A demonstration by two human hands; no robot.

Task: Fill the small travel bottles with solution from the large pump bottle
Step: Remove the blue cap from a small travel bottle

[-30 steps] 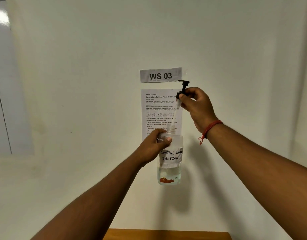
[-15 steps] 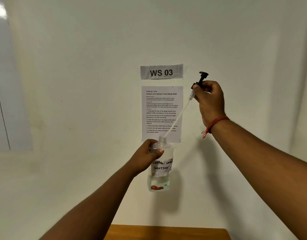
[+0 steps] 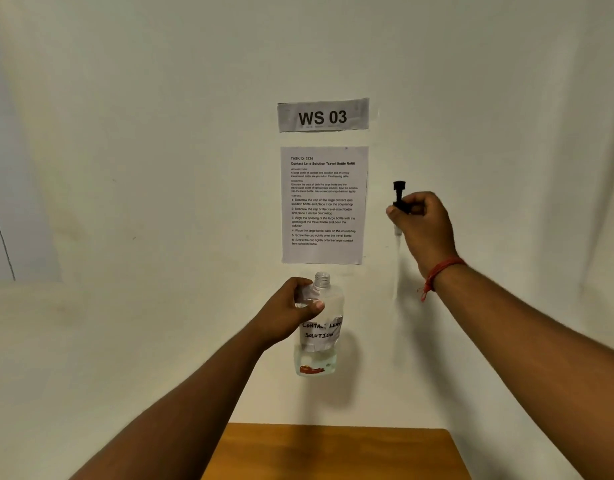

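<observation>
The large clear bottle [image 3: 318, 341], with a handwritten "Contact Lens Solution" label, hangs in the air in front of the wall. Its threaded neck stands uncovered. My left hand [image 3: 287, 313] is shut around its shoulder, holding it upright. A little liquid sits at its bottom. Up and to the right, my right hand [image 3: 423, 226] grips the black pump head [image 3: 399, 195], and the pump's clear dip tube [image 3: 398, 268] hangs straight down, blurred, fully outside the bottle. No small travel bottles are in view.
A wooden table top [image 3: 336, 452] shows at the bottom edge, below both hands. On the white wall behind hang a "WS 03" sign [image 3: 322, 115] and a printed instruction sheet [image 3: 324, 205].
My right hand has drawn the pump fully out of the bottle and moved it right and down; the tube now hangs vertical. My left hand has lowered the bottle slightly.
</observation>
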